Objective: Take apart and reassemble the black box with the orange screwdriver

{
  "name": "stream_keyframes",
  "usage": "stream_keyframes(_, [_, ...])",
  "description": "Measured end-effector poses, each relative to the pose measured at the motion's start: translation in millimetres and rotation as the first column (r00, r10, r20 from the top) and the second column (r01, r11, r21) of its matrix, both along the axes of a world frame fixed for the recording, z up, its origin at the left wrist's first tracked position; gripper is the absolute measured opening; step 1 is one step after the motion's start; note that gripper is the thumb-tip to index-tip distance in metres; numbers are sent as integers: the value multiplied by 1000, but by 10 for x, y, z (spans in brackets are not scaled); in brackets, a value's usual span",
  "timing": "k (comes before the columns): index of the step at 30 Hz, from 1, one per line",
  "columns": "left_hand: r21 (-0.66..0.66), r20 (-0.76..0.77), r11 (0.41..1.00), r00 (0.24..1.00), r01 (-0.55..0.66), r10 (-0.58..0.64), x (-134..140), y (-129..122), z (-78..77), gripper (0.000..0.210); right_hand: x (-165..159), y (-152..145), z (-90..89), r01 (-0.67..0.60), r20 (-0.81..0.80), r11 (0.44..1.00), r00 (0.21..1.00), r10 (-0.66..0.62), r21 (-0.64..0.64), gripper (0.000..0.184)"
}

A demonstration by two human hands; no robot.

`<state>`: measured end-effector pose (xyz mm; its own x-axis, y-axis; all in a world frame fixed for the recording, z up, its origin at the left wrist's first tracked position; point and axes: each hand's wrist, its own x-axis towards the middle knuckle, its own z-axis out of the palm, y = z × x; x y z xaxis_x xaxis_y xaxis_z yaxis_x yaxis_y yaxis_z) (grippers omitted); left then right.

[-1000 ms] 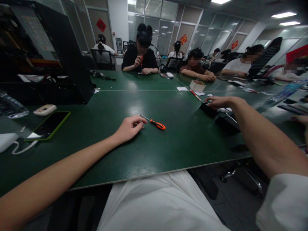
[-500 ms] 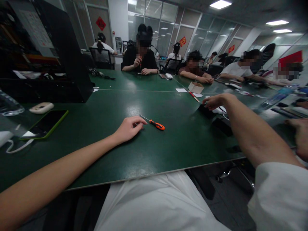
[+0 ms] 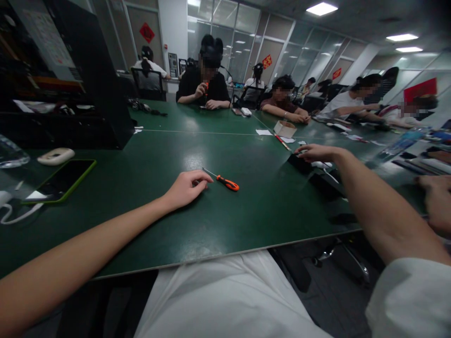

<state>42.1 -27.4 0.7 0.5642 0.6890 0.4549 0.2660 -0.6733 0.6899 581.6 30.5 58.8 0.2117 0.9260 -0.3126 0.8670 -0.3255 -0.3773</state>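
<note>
An orange-and-black screwdriver (image 3: 227, 183) lies on the green table, its metal shaft pointing to the far left. Just left of it, my left hand (image 3: 186, 188) rests on the tabletop, fingers loosely bent and apart, holding nothing; its fingertips are close to the shaft. On the right, my right arm stretches forward, and my right hand (image 3: 312, 153) hovers over a black open box (image 3: 299, 163). Its fingers are extended at the box's far edge, with the fingertips partly hidden. White items with a cable (image 3: 322, 165) lie beside that hand.
A green-cased phone (image 3: 65, 180) and a cream oval object (image 3: 56, 157) lie at left, by a large black case (image 3: 88, 70). A small cardboard box (image 3: 284, 129) stands beyond my right hand. A bottle (image 3: 403, 143) and another person's hand (image 3: 437, 199) are at right. Co-workers sit across the table.
My right hand has lowered slightly over the black box, and its forearm has dropped a little. My left hand and the screwdriver stay put; the view shifts slightly.
</note>
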Motion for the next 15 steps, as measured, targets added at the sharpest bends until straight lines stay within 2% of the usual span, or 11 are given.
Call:
stream_keyframes(4, [7, 0, 1000, 1000, 2, -2, -5, -2, 4, 21, 35, -117, 3, -54, 68, 998, 996, 51, 37, 39])
stream_keyframes(8, [0, -16, 1000, 1000, -9, 9, -4, -1, 10, 21, 87, -208, -1, -109, 135, 989, 986, 95, 96, 30])
stream_keyframes(12, [-10, -22, 1000, 1000, -12, 12, -2, -3, 18, 22, 153, -238, 48, -92, 76, 996, 993, 91, 12, 19])
stream_keyframes(15, [-8, -23, 1000, 1000, -4, 4, -2, -7, 19, 21, 183, -254, 109, -79, -5, 996, 997, 79, -41, 26])
